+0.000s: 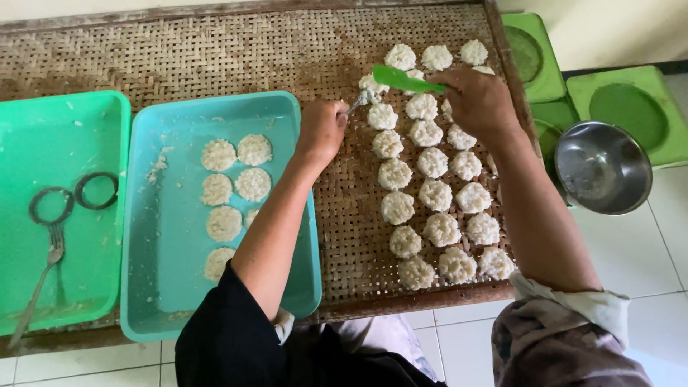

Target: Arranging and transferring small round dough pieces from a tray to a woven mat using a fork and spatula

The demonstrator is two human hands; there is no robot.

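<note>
My left hand (320, 129) grips a metal fork (360, 99) whose tines touch a white rice cake (371, 87) near the top of the woven bamboo tray (215, 54). My right hand (476, 100) holds a green plastic spatula (403, 79) with its blade lying over that same cake. Several round rice cakes (435, 195) lie in three rows on the right part of the woven tray. A teal plastic tray (165, 287) under my left forearm holds several more flat rice cakes (228, 186).
A green plastic tray (64, 122) at the left holds a fork (43, 276) and two dark ring moulds (72, 197). To the right stand green plastic stools (631, 100) and a steel bowl (602, 166) above white floor tiles.
</note>
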